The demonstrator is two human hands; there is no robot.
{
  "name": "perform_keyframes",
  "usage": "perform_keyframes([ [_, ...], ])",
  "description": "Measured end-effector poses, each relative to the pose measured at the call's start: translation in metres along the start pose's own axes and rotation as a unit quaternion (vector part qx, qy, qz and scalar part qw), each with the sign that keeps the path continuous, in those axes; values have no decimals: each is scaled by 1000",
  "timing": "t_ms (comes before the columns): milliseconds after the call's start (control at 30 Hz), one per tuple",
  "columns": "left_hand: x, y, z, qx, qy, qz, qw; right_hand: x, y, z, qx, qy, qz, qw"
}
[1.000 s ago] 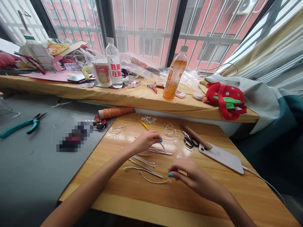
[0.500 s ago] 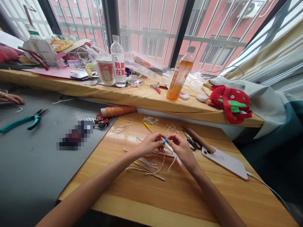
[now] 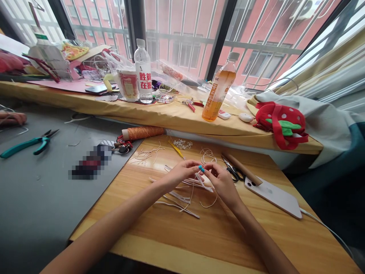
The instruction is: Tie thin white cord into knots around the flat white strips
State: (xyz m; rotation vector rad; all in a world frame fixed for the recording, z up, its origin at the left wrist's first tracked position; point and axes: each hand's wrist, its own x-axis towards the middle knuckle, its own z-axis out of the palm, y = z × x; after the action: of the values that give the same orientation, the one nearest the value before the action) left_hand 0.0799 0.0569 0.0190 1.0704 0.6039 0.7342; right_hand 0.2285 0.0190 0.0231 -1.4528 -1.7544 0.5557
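My left hand (image 3: 179, 174) and my right hand (image 3: 221, 179) meet fingertip to fingertip above the wooden table (image 3: 216, 236). Both pinch the same thin white cord (image 3: 205, 198), whose loose end curves down onto the table between them. Several more white cord pieces (image 3: 173, 198) lie on the wood under and left of my hands. Black scissors (image 3: 234, 173) lie just right of my right hand, and a white phone (image 3: 275, 196) on a cable lies beyond them.
An orange thread spool (image 3: 144, 133), small white beads (image 3: 182, 144) and a coil of string (image 3: 207, 155) sit at the table's far edge. Teal pliers (image 3: 28, 143) lie on the grey surface at left. Bottles (image 3: 143, 72) and clutter crowd the yellow ledge (image 3: 171, 118). Another person's hand (image 3: 11, 118) rests far left.
My right hand lifted a white cord from the near part of the table up to my left hand. Both hands now hold it together.
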Motion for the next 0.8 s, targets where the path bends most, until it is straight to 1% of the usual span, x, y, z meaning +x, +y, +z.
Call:
perform_keyframes([
  [167,0,1,-4,-38,-29,-25,999,2,2,-2,-26,13,1,1000],
  [233,0,1,-5,-41,-26,-33,998,3,5,-2,-42,9,2,999],
  [300,0,1,-6,-24,-10,-44,999,4,8,-3,-69,-7,0,998],
  [400,1,1,-5,28,34,-61,997,4,14,-5,-116,-48,-6,992],
  [467,2,2,-6,64,52,-65,994,4,16,-7,-137,-81,-10,987],
  [600,3,4,-8,139,55,-55,987,3,13,-14,-148,-127,-8,981],
  [700,4,3,-11,180,49,-47,981,3,5,-22,-113,-162,1,980],
  [800,6,1,-13,211,21,-36,977,2,-4,-31,-61,-211,14,975],
])
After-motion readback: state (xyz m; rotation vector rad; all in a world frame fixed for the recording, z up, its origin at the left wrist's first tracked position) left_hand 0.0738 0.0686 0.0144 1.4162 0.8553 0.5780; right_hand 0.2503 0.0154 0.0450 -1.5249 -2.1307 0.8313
